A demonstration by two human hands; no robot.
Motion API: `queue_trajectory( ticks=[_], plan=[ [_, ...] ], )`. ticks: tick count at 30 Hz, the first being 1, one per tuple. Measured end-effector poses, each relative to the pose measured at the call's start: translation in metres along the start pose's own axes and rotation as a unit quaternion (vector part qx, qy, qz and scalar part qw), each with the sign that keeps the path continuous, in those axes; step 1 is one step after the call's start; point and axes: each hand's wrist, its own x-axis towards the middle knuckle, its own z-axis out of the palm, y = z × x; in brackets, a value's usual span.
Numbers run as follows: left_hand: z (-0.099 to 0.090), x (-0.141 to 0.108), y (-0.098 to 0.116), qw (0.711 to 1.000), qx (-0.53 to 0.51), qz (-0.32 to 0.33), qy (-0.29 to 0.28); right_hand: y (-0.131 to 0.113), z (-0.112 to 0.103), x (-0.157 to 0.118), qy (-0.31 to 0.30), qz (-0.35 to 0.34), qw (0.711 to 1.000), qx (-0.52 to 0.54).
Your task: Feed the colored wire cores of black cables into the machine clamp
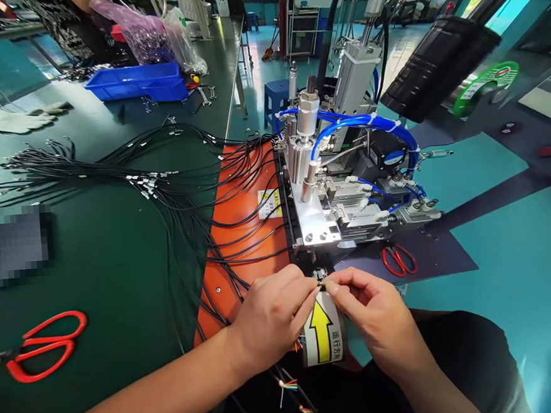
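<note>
From my station, I hold my left hand [276, 313] and right hand [375, 306] pinched on tiny coloured wires [322, 285] by the arrow-marked cylinder [323, 338].

- Counter [116, 293]: dark green, with a shiny surface.
- Black cables [94, 172]: a long bundle across its middle, fanning rightward over an orange plate [244, 234] at its edge.
- Red-handled scissors [49, 340]: near corner, left.
- Pale gloves [19, 121]: far left.
- Blue bin [135, 85]: far side, small wrenches [204, 97] beside it.
- Pixelated dark item [21, 243]: left, unidentifiable.
</note>
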Motion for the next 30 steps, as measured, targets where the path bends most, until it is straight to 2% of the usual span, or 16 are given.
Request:
queue_trajectory(
  ticks=[2,5,6,7,8,12,14,16,23,30],
  plan=[
    [0.0,0.0,0.0,1.0,0.014,0.007,0.002,0.0,0.003,-0.002,0.042,-0.095,0.987,-0.12],
    [0.001,0.0,0.0,0.999,0.029,0.019,0.004,-0.001,0.008,-0.006,0.111,-0.291,0.913,-0.263],
    [0.001,0.0,0.0,0.999,0.028,0.019,0.006,-0.001,0.01,-0.006,0.122,-0.324,0.895,-0.28],
    [0.001,0.0,0.0,1.0,0.023,0.016,0.006,-0.001,0.01,-0.007,0.124,-0.326,0.893,-0.282],
    [0.001,0.0,0.0,1.0,0.018,0.013,0.006,-0.001,0.009,-0.007,0.119,-0.301,0.906,-0.273],
    [0.002,-0.001,-0.002,1.0,0.009,0.005,0.001,0.002,-0.004,-0.006,0.057,-0.106,0.98,-0.157],
    [0.002,-0.001,-0.002,1.0,0.013,0.004,-0.005,0.003,-0.01,-0.004,0.046,-0.039,0.994,-0.086],
    [0.001,-0.001,-0.002,1.0,0.016,0.003,-0.007,0.003,-0.013,-0.002,0.046,-0.001,0.998,-0.034],
    [0.0,0.0,-0.001,1.0,0.016,0.002,0.0,0.002,-0.004,0.001,0.012,0.02,0.999,0.045],
    [0.003,-0.001,-0.002,1.0,0.007,-0.005,0.001,0.004,0.0,0.003,0.01,0.008,0.998,0.058]
  ],
)
